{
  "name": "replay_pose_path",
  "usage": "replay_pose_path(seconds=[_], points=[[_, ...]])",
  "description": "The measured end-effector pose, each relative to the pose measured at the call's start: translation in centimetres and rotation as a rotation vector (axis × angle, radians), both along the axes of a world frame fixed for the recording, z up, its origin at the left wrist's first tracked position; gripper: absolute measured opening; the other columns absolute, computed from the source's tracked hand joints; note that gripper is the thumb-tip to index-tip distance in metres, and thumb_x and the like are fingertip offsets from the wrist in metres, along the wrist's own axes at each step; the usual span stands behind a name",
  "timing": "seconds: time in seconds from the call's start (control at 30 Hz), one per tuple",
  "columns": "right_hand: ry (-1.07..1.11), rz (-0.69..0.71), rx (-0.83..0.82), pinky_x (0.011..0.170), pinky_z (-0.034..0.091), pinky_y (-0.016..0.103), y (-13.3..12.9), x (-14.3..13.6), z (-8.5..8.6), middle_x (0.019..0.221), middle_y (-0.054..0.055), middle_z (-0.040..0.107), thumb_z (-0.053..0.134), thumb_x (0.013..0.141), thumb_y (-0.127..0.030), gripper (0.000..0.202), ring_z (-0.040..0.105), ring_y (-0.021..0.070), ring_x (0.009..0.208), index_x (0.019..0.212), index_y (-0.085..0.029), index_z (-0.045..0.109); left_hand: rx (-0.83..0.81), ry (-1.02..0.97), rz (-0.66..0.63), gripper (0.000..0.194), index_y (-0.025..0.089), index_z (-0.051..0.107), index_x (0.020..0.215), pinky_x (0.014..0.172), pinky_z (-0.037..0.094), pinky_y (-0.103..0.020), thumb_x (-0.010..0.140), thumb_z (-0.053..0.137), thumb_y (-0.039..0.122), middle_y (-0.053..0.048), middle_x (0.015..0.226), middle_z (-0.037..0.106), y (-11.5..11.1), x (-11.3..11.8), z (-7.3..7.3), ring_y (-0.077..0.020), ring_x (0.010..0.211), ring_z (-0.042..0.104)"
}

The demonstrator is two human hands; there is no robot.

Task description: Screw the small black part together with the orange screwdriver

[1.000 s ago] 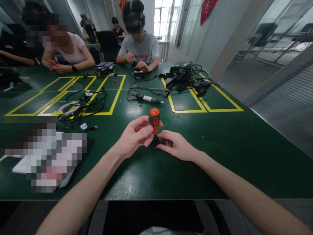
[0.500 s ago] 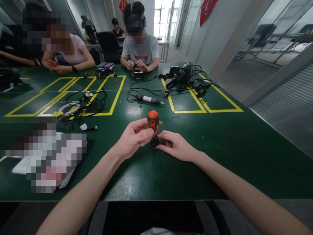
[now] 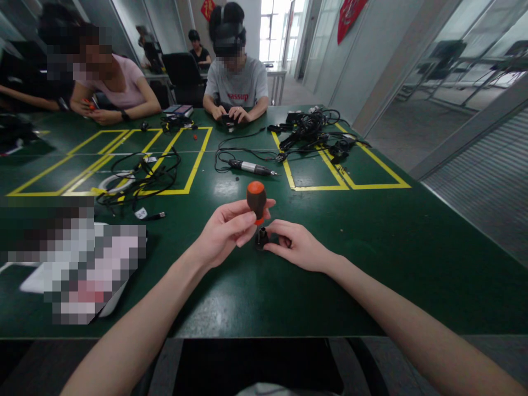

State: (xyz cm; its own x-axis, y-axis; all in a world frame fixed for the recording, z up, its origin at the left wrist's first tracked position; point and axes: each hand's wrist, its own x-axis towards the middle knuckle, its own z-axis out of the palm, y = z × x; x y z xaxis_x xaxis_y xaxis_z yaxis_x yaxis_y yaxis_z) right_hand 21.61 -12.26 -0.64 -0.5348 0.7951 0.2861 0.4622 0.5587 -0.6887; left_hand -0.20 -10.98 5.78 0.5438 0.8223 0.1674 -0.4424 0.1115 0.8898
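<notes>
An orange and dark grey screwdriver handle (image 3: 256, 199) stands upright between the fingers and thumb of my left hand (image 3: 225, 231). Directly below it, a small black part (image 3: 261, 237) rests on the green table (image 3: 330, 297). The fingers of my right hand (image 3: 295, 246) are closed around the right side of that part. Whether the screwdriver's tip touches the black part cannot be made out.
Beyond my hands lies a black and silver pen-like tool (image 3: 251, 167) with a cord. Tangled black cables (image 3: 307, 129) are at the back right, looped cables (image 3: 175, 170) at left. Blurred flat items (image 3: 99, 275) lie near left. People sit across the table.
The screwdriver handle has turned in my left hand, so its orange slot no longer faces me, and its top has shifted slightly left. My right hand has stayed still.
</notes>
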Motion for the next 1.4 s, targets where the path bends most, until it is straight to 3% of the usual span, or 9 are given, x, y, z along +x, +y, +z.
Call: replay_pose_path(seconds=[0.3, 0.47, 0.73, 0.93, 1.07, 1.4], points=[[0.015, 0.0, 0.009, 0.058, 0.041, 0.025, 0.04, -0.01, 0.05, 0.09, 0.001, 0.067, 0.071, 0.098, -0.029, 0.017, 0.051, 0.0089, 0.058, 0.111, -0.018, 0.073, 0.042, -0.049, -0.08, 0.026, 0.021, 0.081, 0.104, 0.043, 0.032, -0.015, 0.083, 0.087, 0.036, -0.003, 0.092, 0.078, 0.13, 0.03, -0.06, -0.0006, 0.044, 0.049], [0.019, -0.002, -0.001, 0.059, 0.043, 0.025, 0.03, -0.04, 0.04, 0.091, 0.001, 0.067, 0.071, 0.098, -0.03, 0.016, 0.052, 0.0091, 0.058, 0.11, -0.019, 0.073, 0.007, -0.008, -0.047, 0.033, 0.017, 0.082, 0.107, 0.044, 0.032, -0.016, 0.083, 0.086, 0.04, -0.004, 0.091, 0.075, 0.0, 0.05, 0.15, -0.0005, 0.046, 0.048], [0.001, -0.006, 0.002, 0.06, 0.043, 0.027, 0.04, 0.0, 0.13, 0.089, 0.002, 0.069, 0.07, 0.099, -0.031, 0.017, 0.054, 0.0111, 0.06, 0.11, -0.019, 0.072, 0.05, -0.009, -0.043, 0.027, 0.017, 0.079, 0.102, 0.046, 0.038, -0.017, 0.084, 0.085, 0.037, -0.008, 0.105, 0.081, -0.02, 0.05, 0.06, -0.0011, 0.045, 0.053], [0.023, -0.002, 0.005, 0.059, 0.043, 0.026, -0.01, 0.03, 0.17, 0.091, 0.002, 0.068, 0.07, 0.099, -0.031, 0.019, 0.052, 0.0099, 0.058, 0.112, -0.018, 0.073, -0.002, -0.046, -0.059, 0.026, 0.018, 0.081, 0.104, 0.044, 0.036, -0.017, 0.086, 0.084, 0.037, -0.005, 0.094, 0.079, -0.07, 0.11, 0.14, -0.0022, 0.044, 0.053], [0.015, 0.002, -0.003, 0.058, 0.042, 0.026, -0.04, 0.04, 0.2, 0.09, 0.001, 0.067, 0.069, 0.1, -0.032, 0.018, 0.052, 0.0096, 0.058, 0.11, -0.018, 0.073, -0.015, 0.0, -0.03, 0.033, 0.015, 0.081, 0.11, 0.046, 0.038, -0.019, 0.087, 0.083, 0.04, -0.008, 0.099, 0.079, -0.18, 0.1, 0.22, -0.0014, 0.045, 0.049], [0.0, -0.008, 0.01, 0.06, 0.043, 0.026, 0.02, 0.02, 0.14, 0.09, 0.001, 0.069, 0.07, 0.099, -0.032, 0.019, 0.052, 0.0103, 0.059, 0.112, -0.019, 0.073, -0.01, -0.054, -0.053, 0.025, 0.018, 0.08, 0.103, 0.044, 0.039, -0.016, 0.087, 0.083, 0.037, -0.005, 0.097, 0.081, -0.08, 0.16, 0.14, -0.0031, 0.044, 0.056]])
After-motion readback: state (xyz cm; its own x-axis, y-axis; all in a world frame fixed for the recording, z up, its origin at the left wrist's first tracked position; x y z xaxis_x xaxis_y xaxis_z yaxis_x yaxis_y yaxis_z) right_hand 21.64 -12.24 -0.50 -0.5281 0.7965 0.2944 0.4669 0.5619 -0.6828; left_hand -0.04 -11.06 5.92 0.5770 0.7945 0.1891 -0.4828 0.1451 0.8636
